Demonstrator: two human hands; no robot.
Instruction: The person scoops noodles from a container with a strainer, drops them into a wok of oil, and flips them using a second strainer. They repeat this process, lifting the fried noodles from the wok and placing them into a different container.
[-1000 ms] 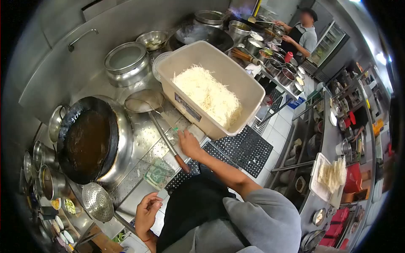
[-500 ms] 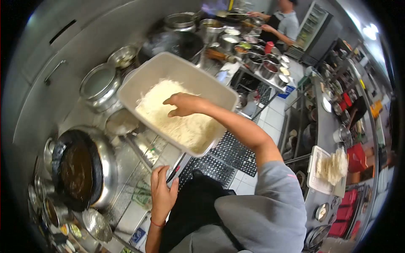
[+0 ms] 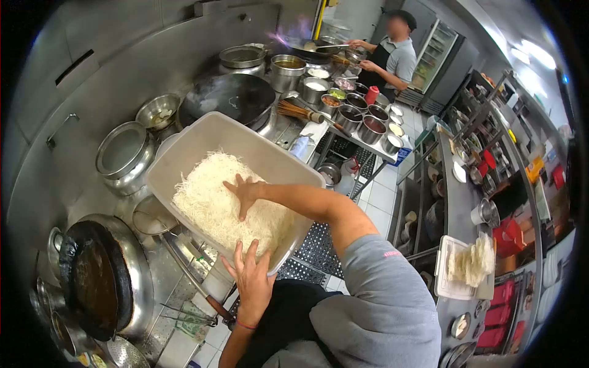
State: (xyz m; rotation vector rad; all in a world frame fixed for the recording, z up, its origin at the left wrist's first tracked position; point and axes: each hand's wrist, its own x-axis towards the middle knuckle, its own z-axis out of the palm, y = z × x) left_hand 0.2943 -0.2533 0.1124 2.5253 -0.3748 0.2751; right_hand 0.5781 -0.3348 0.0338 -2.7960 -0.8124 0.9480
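A large beige plastic tub (image 3: 288,178) stands tilted over the stove counter, heaped with pale thin noodles (image 3: 211,196). My right hand (image 3: 246,193) reaches inside, its fingers spread on top of the noodles. At the tub's near edge is my left hand (image 3: 250,282), with fingers apart and their tips against the rim or the nearest noodles; exact contact is hard to make out. A wire strainer (image 3: 154,216) lies left of the tub, its long handle running toward my left forearm.
A wok of dark oil (image 3: 95,279) sits at the left and another wok (image 3: 230,98) behind the tub. Farther back, a person (image 3: 392,61) works at a flaming wok beside several sauce pots (image 3: 371,129). A shelf counter with a noodle tray (image 3: 451,270) is at the right.
My left hand has moved from beside the strainer handle up to the tub's near edge. My right hand's fingers have spread on the noodles. The view has shifted, with the tub now lower and farther left.
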